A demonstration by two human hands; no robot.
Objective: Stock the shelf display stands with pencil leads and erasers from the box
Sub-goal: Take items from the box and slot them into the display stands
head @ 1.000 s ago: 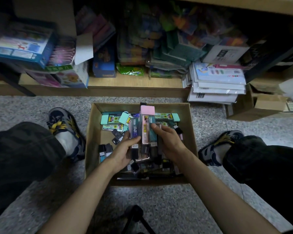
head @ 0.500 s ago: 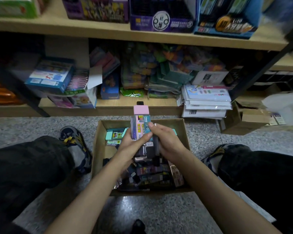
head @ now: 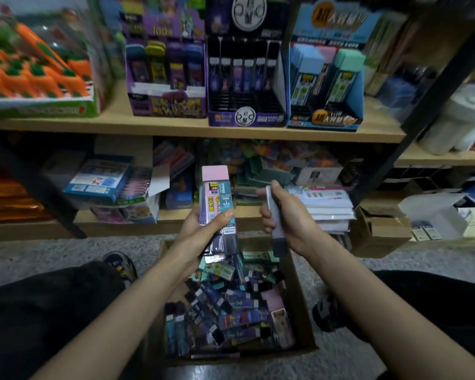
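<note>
A cardboard box (head: 302, 319) on the floor holds several loose pencil lead cases and erasers. Above it, my left hand (head: 200, 234) grips a bundle of cases (head: 217, 204) topped by a pink one, standing upright. My right hand (head: 288, 218) is closed around a single slim grey-purple case (head: 274, 215), held apart from the bundle. On the shelf above stand three display stands: a purple one (head: 167, 102), a black and purple one (head: 244, 116) with several dark cases, and a blue one (head: 327, 119) with blue, pink and green topped cases.
A box of orange carrot-shaped items (head: 39, 78) sits at the shelf's left. The lower shelf (head: 170, 218) is crammed with packets and boxes. A small cardboard box (head: 381, 231) lies on the floor at right. My knees flank the box.
Both hands rose out of the box together with the cases. The right hand has separated from the bundle with one case. The view has tilted up, revealing the display stands.
</note>
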